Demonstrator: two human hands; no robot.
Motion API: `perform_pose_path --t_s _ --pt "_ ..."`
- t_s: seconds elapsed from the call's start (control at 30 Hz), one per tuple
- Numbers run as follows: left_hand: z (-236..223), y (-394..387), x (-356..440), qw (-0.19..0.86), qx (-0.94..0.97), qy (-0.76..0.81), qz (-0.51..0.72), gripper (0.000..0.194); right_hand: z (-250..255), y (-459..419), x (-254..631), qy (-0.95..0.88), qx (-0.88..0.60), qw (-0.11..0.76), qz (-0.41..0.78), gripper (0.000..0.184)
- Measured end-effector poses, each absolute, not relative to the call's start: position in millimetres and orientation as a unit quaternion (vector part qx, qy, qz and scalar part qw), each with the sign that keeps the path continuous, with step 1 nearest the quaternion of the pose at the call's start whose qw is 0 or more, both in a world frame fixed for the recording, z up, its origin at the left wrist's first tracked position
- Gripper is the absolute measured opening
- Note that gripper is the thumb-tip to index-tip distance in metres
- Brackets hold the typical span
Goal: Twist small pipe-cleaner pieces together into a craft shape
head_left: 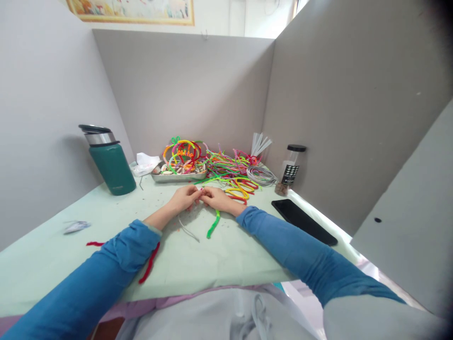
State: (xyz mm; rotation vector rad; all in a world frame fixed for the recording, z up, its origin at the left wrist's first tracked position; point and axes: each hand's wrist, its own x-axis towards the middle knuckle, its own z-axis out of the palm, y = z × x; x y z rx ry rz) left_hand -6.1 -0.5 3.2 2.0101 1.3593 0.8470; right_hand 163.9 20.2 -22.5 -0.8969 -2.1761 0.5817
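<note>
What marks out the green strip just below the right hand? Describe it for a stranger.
On the pale green tabletop, find the person's right hand. Just below it in view, the fuzzy strip bends toward the near edge. Bright green and thick, it differs from the thin grey strand to its left.

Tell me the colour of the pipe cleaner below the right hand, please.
The pipe cleaner is green in the head view.
</note>
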Motion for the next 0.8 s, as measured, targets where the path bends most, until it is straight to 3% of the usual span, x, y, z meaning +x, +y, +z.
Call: perform_pose_path --t_s 0.8 --pt "1.9 -0.3 -7.1 0.293 0.759 0.471 0.341 0.023 -25.2 22.7 164.1 -0.837 -0.339 0.354 0.244 0.014"
